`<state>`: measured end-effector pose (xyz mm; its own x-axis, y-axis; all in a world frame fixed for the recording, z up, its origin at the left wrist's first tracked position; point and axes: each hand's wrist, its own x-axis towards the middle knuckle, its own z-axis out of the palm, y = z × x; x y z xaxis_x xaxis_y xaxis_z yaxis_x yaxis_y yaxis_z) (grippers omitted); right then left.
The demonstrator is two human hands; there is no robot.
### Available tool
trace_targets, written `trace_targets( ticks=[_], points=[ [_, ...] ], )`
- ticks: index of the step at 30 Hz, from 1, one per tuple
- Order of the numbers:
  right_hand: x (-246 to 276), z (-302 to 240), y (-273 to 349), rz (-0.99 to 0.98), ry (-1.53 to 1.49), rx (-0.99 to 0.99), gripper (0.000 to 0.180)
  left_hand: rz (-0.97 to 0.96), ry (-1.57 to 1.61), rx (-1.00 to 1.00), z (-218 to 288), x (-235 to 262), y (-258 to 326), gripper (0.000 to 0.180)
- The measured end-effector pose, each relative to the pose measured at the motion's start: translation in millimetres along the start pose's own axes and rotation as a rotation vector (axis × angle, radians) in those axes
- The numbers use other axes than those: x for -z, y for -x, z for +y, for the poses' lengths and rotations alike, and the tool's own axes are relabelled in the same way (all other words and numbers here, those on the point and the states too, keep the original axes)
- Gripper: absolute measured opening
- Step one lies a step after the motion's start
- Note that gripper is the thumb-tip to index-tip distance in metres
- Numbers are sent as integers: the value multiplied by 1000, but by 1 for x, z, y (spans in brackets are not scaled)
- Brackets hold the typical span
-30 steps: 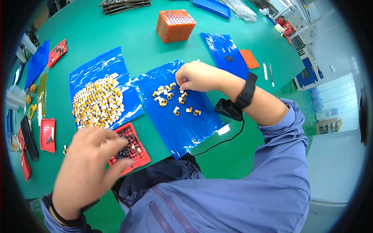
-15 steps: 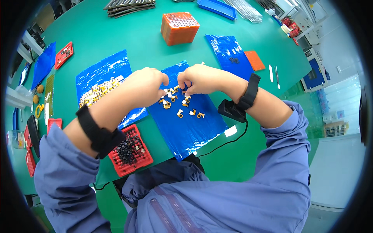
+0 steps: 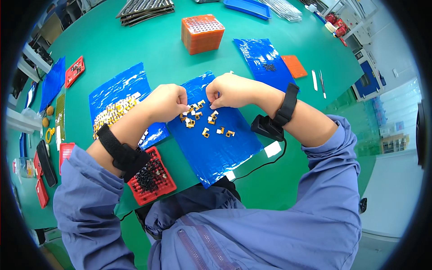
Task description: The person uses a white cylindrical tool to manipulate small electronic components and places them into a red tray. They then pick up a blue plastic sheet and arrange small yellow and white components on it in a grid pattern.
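Observation:
Small yellow-and-white angular pieces (image 3: 196, 115) lie scattered on a blue plastic sheet (image 3: 220, 148) in front of me. At the left edge of this cluster, my left hand (image 3: 167, 102) has thumb and fingers pinched together at the pieces. Whatever sits between those fingertips is too small to make out. My right hand (image 3: 230, 90) is just right of the cluster, fingers curled, thumb and forefinger pressed together low over the sheet. Its fingertips hide what they may hold. Black straps with small black devices are on both wrists.
Left of my hands, a second blue sheet (image 3: 123, 81) carries many yellow-and-white pieces (image 3: 112, 114). A red tray (image 3: 155, 191) of black parts stands near the table edge. Farther off are an orange stack (image 3: 202, 38), another blue sheet (image 3: 261, 56), an orange plate (image 3: 294, 66) and tweezers (image 3: 322, 85).
The whole view has shifted slightly. My right fingers have drawn into a closer pinch, and fewer pieces show between the two hands. My left hand stays at the cluster's left side.

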<state>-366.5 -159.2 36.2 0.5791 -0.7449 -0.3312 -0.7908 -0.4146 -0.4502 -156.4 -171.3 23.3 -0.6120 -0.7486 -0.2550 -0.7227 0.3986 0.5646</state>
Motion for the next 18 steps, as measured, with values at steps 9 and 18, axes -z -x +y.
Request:
trace_targets(
  ticks=[9,18],
  points=[
    [-12,-2,5,193,208,131,6,264,-461,-202,8,-4,10,8],
    [-5,-2,20,101,361,141,11,216,-501,-325,6,-3,21,14]
  ],
)
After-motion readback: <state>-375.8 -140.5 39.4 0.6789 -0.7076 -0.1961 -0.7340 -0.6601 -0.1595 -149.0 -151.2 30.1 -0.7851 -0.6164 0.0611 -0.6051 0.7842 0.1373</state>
